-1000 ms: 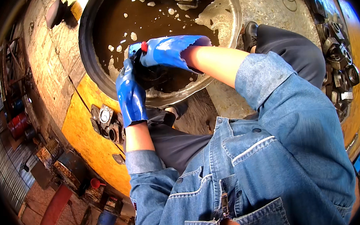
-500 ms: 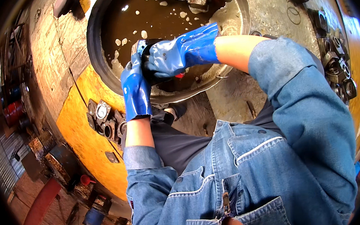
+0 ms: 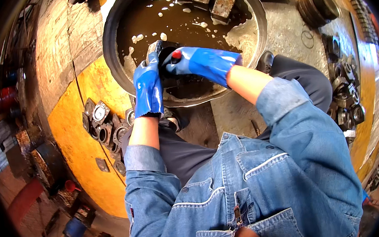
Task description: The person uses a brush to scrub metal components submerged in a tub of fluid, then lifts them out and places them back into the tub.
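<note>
Both my hands wear blue rubber gloves and work close together over a wide round basin of murky brown liquid with patches of foam. My left hand is closed around a dark, wet metal part that has a round opening. From the right, my right hand presses against this opening, its fingers curled. A red end of a tool sticks out of that grip; the rest of it is hidden by the glove and the part.
Several metal blocks rest at the basin's far side. Ring-shaped metal parts lie piled on the yellow board at left, and more parts at right. Dark cylindrical rings stand at the far right, beside a thin loop.
My right hand has turned, and the red end now shows on its upper side instead of below. My left hand keeps hold of the metal part. The whole view has shifted slightly.
</note>
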Action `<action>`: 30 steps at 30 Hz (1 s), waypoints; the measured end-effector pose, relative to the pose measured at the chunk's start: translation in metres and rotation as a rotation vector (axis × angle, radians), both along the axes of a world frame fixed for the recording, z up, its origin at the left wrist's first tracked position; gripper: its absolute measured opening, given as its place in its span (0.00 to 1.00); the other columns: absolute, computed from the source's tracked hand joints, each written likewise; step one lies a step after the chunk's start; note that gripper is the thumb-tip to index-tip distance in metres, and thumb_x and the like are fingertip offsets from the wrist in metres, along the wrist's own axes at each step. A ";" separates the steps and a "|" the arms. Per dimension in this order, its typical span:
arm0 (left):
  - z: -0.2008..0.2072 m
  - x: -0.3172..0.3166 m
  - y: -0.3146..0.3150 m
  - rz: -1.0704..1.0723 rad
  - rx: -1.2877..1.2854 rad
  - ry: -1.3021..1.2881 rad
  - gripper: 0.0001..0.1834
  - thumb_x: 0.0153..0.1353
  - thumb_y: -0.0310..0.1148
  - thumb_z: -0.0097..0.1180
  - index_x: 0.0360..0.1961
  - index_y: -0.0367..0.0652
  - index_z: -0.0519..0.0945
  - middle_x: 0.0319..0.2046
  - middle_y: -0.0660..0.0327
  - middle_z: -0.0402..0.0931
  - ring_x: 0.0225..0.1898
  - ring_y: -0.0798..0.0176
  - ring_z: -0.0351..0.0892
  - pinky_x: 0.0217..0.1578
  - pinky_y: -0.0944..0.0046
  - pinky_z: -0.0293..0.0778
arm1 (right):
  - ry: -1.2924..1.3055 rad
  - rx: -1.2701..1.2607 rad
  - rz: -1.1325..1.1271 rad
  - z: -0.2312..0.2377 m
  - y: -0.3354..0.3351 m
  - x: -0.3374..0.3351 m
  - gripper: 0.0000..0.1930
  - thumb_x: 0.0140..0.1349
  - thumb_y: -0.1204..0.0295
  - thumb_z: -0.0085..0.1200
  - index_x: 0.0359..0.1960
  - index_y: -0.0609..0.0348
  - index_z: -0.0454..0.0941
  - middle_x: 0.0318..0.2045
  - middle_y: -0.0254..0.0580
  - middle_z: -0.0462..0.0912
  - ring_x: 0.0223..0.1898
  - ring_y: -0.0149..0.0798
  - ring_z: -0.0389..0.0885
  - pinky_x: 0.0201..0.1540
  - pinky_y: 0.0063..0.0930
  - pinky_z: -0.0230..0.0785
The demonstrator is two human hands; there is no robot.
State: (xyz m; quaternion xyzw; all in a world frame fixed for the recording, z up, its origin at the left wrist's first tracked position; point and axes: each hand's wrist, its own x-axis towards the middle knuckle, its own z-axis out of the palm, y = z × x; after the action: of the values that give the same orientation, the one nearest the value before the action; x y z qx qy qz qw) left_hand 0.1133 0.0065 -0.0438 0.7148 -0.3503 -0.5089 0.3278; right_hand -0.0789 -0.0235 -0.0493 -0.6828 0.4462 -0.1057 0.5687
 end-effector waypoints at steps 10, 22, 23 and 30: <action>0.026 -0.001 0.005 -0.094 0.008 -0.223 0.37 0.65 0.61 0.59 0.59 0.37 0.85 0.52 0.41 0.87 0.59 0.41 0.85 0.61 0.51 0.76 | 0.628 -0.596 0.309 0.071 0.026 0.004 0.19 0.78 0.58 0.43 0.63 0.47 0.76 0.56 0.43 0.86 0.43 0.49 0.91 0.43 0.49 0.81; 0.046 -0.005 0.004 -0.146 0.117 -0.291 0.44 0.64 0.64 0.60 0.62 0.30 0.80 0.61 0.36 0.80 0.67 0.39 0.77 0.66 0.52 0.72 | 0.447 -0.159 0.019 0.021 -0.009 -0.001 0.16 0.64 0.60 0.65 0.53 0.45 0.88 0.44 0.43 0.91 0.47 0.41 0.89 0.51 0.37 0.80; 0.048 -0.003 0.007 -0.113 0.094 -0.286 0.44 0.64 0.63 0.61 0.62 0.30 0.80 0.61 0.36 0.80 0.67 0.39 0.77 0.66 0.52 0.72 | 0.340 -0.110 0.003 0.025 -0.012 -0.004 0.16 0.64 0.62 0.66 0.52 0.49 0.89 0.42 0.40 0.92 0.44 0.38 0.89 0.48 0.34 0.80; 0.065 -0.004 0.018 -0.118 -0.053 -0.165 0.39 0.65 0.57 0.64 0.60 0.29 0.82 0.55 0.37 0.83 0.61 0.41 0.82 0.61 0.53 0.75 | -0.292 0.598 -0.473 0.048 -0.027 -0.031 0.13 0.72 0.67 0.56 0.53 0.54 0.86 0.51 0.40 0.89 0.44 0.29 0.87 0.49 0.30 0.83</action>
State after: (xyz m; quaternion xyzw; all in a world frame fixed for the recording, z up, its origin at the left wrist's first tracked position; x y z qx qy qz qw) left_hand 0.1093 0.0243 0.0208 0.7235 -0.4309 -0.4571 0.2862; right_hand -0.1101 -0.0502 -0.0017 -0.3437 0.5167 -0.1952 0.7595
